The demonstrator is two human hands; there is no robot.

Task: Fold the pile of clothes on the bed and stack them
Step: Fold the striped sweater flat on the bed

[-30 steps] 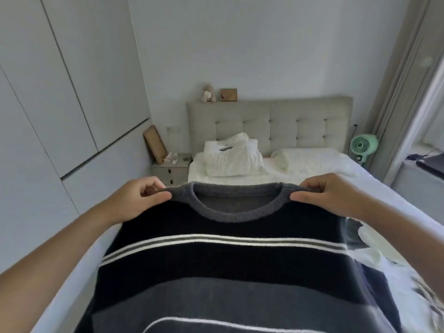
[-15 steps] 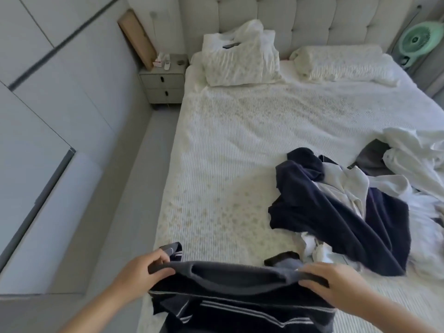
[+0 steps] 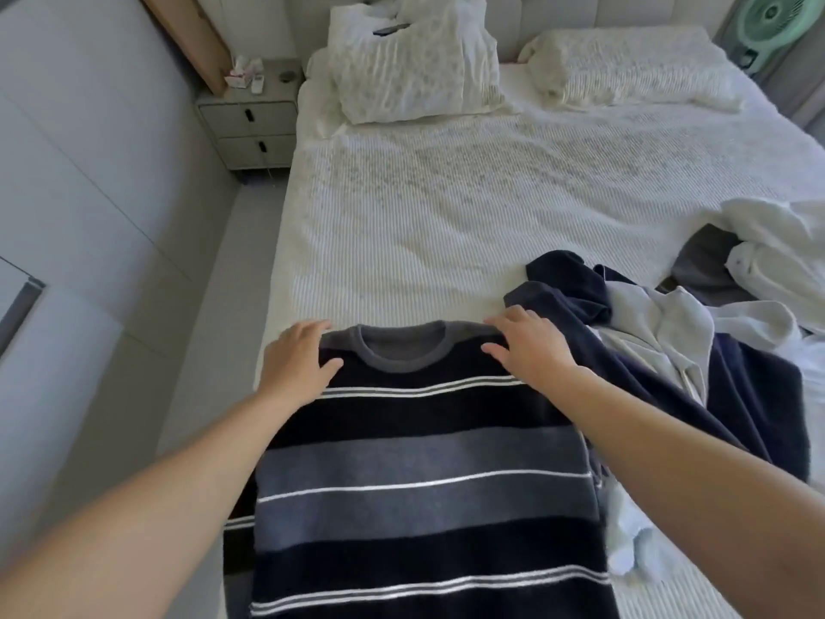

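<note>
Obs. The dark navy and grey knit sweater with thin white stripes lay front-up across the lower centre of the frame, on the near edge of the white ribbed bedspread. Its grey round collar pointed toward the top of the frame; the hem ran out of view at the bottom edge.

Left hand rested flat on the sweater's shoulder at lower left of centre, fingers straight and slightly spread, gripping nothing. Right hand rested likewise on the other shoulder, fingers extended, thumb out over the knit. Both palms pressed down.

The rumpled pile of navy, white and grey garments sat at right of frame, its navy edge touching or lying just beside the sweater's side under the right forearm; which one could not be told.

Handling, judged: thick soft knit, limp, moderately heavy for clothing, not slippery against the ribbed cover, nothing fragile. It should drape and sag if lifted by one point, and stretch if pulled by the collar. Best holds appeared to be the shoulder seams and the hem corners, pinched through both layers. Sleeves were not clearly visible and likely needed finding first.

At upper centre of the frame, a folded white garment lay on the pillow.
</note>
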